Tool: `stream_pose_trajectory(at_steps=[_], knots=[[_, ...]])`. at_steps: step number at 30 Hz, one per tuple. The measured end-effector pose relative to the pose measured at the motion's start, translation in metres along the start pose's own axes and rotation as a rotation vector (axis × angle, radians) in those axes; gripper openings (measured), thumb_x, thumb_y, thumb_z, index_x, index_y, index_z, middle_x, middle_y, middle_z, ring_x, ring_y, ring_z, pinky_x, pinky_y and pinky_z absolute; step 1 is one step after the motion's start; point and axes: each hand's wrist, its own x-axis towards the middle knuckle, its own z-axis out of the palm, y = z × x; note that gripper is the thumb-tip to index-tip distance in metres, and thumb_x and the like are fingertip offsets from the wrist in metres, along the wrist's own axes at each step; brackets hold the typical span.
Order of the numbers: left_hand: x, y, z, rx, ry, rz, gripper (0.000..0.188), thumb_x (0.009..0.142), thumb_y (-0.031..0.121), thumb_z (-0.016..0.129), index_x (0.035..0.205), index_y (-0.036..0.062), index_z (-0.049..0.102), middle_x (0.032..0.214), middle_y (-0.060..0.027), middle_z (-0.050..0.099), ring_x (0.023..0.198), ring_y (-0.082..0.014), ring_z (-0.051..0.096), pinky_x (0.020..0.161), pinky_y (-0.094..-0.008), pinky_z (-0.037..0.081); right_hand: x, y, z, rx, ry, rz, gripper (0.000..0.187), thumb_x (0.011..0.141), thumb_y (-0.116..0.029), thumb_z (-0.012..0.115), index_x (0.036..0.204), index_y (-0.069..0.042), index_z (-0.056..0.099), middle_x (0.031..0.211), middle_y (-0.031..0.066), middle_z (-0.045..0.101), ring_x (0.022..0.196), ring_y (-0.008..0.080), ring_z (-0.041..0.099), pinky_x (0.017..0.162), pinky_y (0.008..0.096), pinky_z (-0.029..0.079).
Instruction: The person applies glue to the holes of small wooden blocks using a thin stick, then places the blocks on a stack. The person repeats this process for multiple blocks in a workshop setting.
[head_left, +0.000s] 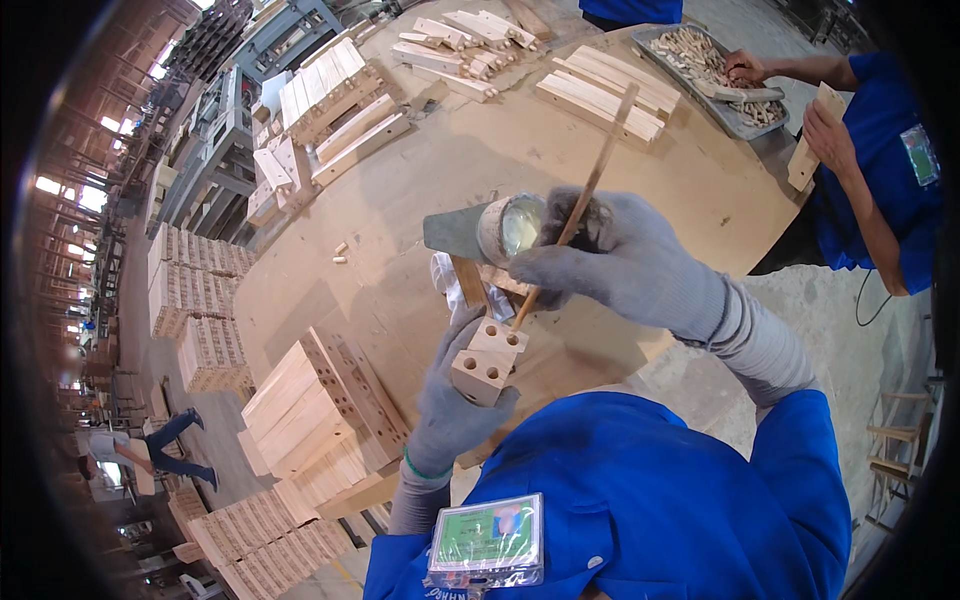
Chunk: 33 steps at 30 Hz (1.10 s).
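one gloved left hand (447, 408) clamps drilled wooden blocks (488, 358) over the tabletop (380, 200) while the right hand (640, 262) pinches a thin stick (594, 165), tip by their holes, that could skid off if the blocks twist in a loosening left grip.

Blocks (487, 358): smooth matt wood. Stick (602, 160): apparently wood. Badge (487, 540): glossy plastic.

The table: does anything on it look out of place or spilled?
A couple of loose dowels lie by themselves to the left of the cup. They look stray because many similar pegs are heaped together in the tray at the upper right. I see no clear spill.
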Motion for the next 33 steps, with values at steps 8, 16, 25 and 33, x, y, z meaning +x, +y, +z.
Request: stream_pose_trajectory(at_steps=[8, 16, 25, 33], knots=[[0.002, 0.008, 0.005, 0.036, -0.036, 0.059, 0.073, 0.062, 0.007, 0.071, 0.130, -0.0004, 0.046, 0.130, -0.0155, 0.048, 0.121, -0.0293, 0.051, 0.098, -0.0353, 0.043, 0.002, 0.003, 0.000, 0.265, 0.081, 0.028, 0.013, 0.084, -0.006, 0.067, 0.083, -0.001, 0.056, 0.076, 0.0092, 0.066, 0.065, 0.0138, 0.067, 0.056, 0.0237, 0.054], [0.001, 0.007, 0.006, -0.015, -0.074, -0.005, 0.073, 0.062, 0.009, 0.072, 0.130, -0.0003, 0.047, 0.128, -0.0166, 0.049, 0.117, -0.0293, 0.053, 0.097, -0.0356, 0.044, 0.004, 0.000, -0.002, 0.070, 0.067, 0.090, 0.017, 0.085, -0.007, 0.067, 0.090, 0.002, 0.055, 0.079, 0.0090, 0.066, 0.065, 0.0137, 0.066, 0.059, 0.0236, 0.054], [0.004, 0.007, 0.007, -0.020, -0.090, -0.028, 0.073, 0.062, 0.011, 0.074, 0.129, 0.0000, 0.047, 0.126, -0.0168, 0.051, 0.115, -0.0294, 0.054, 0.096, -0.0356, 0.044, 0.005, 0.011, -0.003, 0.070, -0.091, -0.027, 0.019, 0.084, -0.004, 0.066, 0.100, 0.004, 0.057, 0.087, 0.0087, 0.064, 0.082, 0.0132, 0.063, 0.075, 0.0265, 0.052], [0.014, 0.003, 0.009, -0.018, -0.123, -0.035, 0.073, 0.062, 0.011, 0.075, 0.128, -0.0005, 0.048, 0.124, -0.0159, 0.053, 0.114, -0.0303, 0.053, 0.095, -0.0360, 0.044, 0.011, 0.002, -0.011, -0.038, -0.121, -0.026, 0.019, 0.082, -0.002, 0.067, 0.098, 0.002, 0.058, 0.088, 0.0069, 0.064, 0.085, 0.0127, 0.060, 0.078, 0.0263, 0.049]])
